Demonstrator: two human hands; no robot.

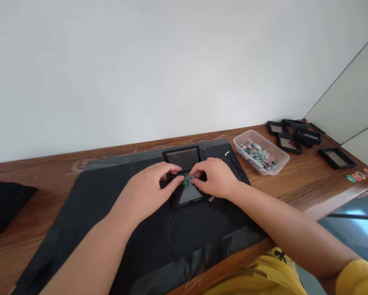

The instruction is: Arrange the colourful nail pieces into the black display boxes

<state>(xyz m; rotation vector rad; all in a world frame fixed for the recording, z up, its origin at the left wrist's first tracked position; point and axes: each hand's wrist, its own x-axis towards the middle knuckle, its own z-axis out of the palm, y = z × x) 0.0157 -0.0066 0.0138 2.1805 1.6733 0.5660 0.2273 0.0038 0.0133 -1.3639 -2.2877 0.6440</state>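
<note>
Two bare hands meet over an open black case (188, 200) on a dark mat (104, 209); I observe through the head camera only. The left hand (154, 180) is half curled, with a gap between thumb and forefinger. The right hand (216, 176) is drawn nearer to a pinch. A small green piece (186, 182) sits between the fingertips, above the case's clear lower panel; I cannot tell whether either hand grips it.

Risks, in my judgement: uneven fingertip pressure could make the piece slip or turn; a knock from either wrist could shift the case; fingertips could smudge the panel. The pink bit (211, 199) beside the case's right edge could be brushed away by the right hand.

Labels: I find no readable brand or wording. The round stickers (360, 176) at the table's right edge are too small to make out, as are the pieces in the plastic tub (278, 167). The white scrap (227, 153) on the mat is illegible.
</note>
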